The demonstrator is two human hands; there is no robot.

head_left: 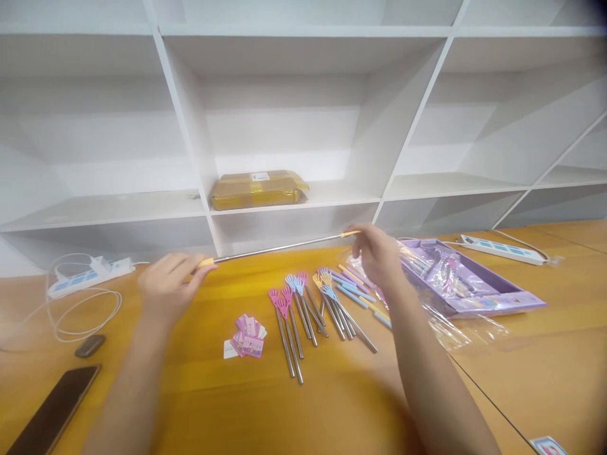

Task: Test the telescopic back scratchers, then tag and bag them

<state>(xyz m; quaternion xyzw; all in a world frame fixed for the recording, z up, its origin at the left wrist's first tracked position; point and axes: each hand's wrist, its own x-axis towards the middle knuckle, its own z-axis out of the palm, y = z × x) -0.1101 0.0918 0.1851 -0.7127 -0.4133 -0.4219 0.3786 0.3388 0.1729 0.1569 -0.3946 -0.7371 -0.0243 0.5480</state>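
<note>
A telescopic back scratcher (279, 248), drawn out long, is stretched between my two hands above the table. My left hand (171, 281) is closed round its yellow grip end. At the other, yellow end, my right hand (377, 253) pinches it; the fingers partly hide that tip. Below lie several back scratchers with steel rods and hand-shaped heads in pink (283, 306), blue (328, 292) and yellow (325, 278). Loose coloured handle sleeves (353, 289) in purple, blue and yellow lie just beyond them. Small pink printed cards (249, 338) are piled to the left.
A purple display box (493, 284) with clear plastic wrapping (448, 328) stands at the right. White power strips (92, 277) with cables sit at both sides. A phone (54, 411) and a dark small case (90, 345) lie left. White shelving (294, 208) behind holds a taped parcel (258, 189).
</note>
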